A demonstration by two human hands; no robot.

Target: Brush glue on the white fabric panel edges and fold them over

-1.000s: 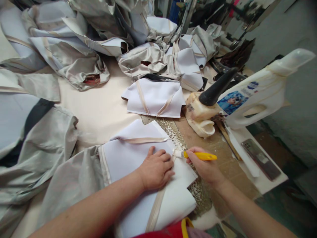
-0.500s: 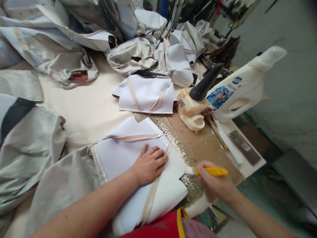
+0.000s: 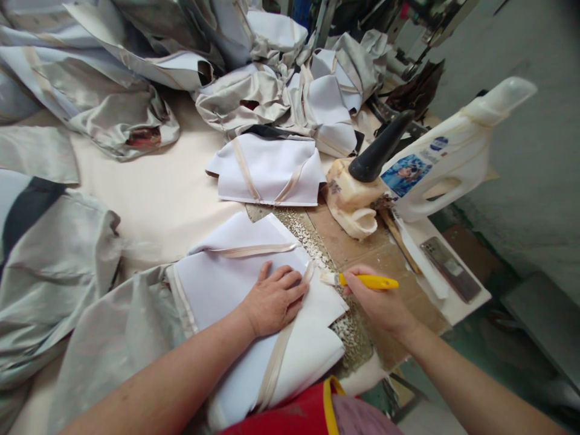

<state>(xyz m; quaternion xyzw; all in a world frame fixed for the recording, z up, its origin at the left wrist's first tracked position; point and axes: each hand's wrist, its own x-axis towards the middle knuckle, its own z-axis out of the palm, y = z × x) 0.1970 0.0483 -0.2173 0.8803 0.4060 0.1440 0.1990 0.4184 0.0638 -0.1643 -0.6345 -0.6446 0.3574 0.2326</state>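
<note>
My left hand [image 3: 277,297] lies flat on a white panel [image 3: 235,281] with beige seam tape, its fingers stretched toward the panel's right side. Between the fingers and thumb of my right hand [image 3: 372,302] is a paintbrush [image 3: 369,281] with a yellow handle. Its pale bristles are at the panel's right edge, just right of my left fingertips; whether they touch the cloth I cannot tell. Under that edge runs a strip of board [image 3: 312,238] crusted with white flecks. Grey fabric [image 3: 122,338] joined to the panel spreads to the left.
A second taped white piece [image 3: 272,169] lies beyond. To the right stand a cut-open plastic container [image 3: 348,199] with a black cone-shaped piece on it, a white jug [image 3: 457,151] and a phone [image 3: 451,269]. Piles of grey and white fabric [image 3: 122,90] fill the back left.
My right hand has moved the paintbrush up and left along the panel's edge, away from the lower notch. My left hand has stayed in place on the panel.
</note>
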